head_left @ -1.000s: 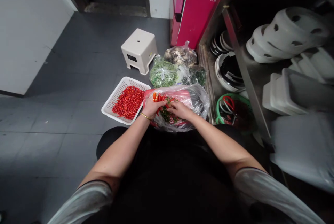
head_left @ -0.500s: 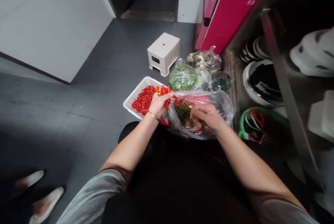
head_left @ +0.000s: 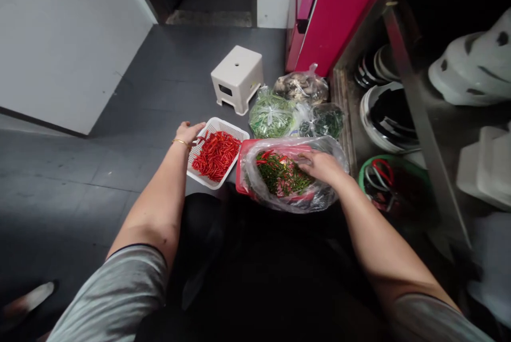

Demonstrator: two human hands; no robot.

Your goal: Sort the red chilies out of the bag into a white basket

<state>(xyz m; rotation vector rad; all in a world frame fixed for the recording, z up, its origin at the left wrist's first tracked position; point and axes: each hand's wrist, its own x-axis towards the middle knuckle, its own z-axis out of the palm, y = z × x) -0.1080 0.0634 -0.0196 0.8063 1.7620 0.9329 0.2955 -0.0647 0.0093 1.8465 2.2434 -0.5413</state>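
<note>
A white perforated basket [head_left: 244, 134] holds a heap of red chilies [head_left: 217, 156]. At its upper left edge is my left hand [head_left: 190, 133], fingers apart, thumb over the rim; no chilies show in it. To the right, a clear plastic bag [head_left: 275, 201] lies open over a red basket [head_left: 241, 169], with green stems [head_left: 275, 174] and a few red chilies inside. My right hand [head_left: 319, 165] reaches in from the bag's right side, fingers spread over the stems; its fingertips touch the contents.
Beyond the baskets are a white stool [head_left: 238, 73] and tied bags of greens [head_left: 272, 116] and mushrooms [head_left: 301, 86]. A metal shelf [head_left: 431, 129] with stacked containers runs along the right, above a green basket [head_left: 363, 172]. Another person's shoe [head_left: 40, 295] is at lower left.
My left hand has moved left from the bag to the white basket's far side, and the red chilies it held are gone from it. My right hand's fingers have opened out over the stems.
</note>
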